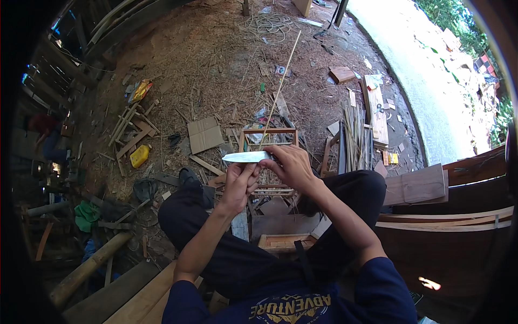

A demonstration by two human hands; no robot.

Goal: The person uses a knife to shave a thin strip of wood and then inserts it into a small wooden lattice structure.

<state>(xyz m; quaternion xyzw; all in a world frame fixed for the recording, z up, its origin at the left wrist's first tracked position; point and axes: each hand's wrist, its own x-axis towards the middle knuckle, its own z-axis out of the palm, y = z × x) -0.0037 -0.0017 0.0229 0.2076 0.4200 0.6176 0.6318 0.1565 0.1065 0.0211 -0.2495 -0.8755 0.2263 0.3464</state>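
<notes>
In front of my knees, my right hand (293, 166) is closed around a knife, its handle hidden in the grip. The broad pale blade (245, 157) points to the left. A long thin bamboo strip (283, 80) slants away and up from the blade, and its near end is lost behind the blade and fingers. My left hand (239, 185) is closed just below the blade, with the fingers bent at the strip's near end. Beyond the blade stands a small wooden frame (270, 131).
Cut bamboo strips (353, 135) lie at the right beside wooden boards (376, 110). Left of the frame lie flat cardboard (205, 135), a yellow jug (140, 156) and wood scraps (135, 132). Coiled rope (267, 26) sits far off. Another person (47, 132) is at the far left.
</notes>
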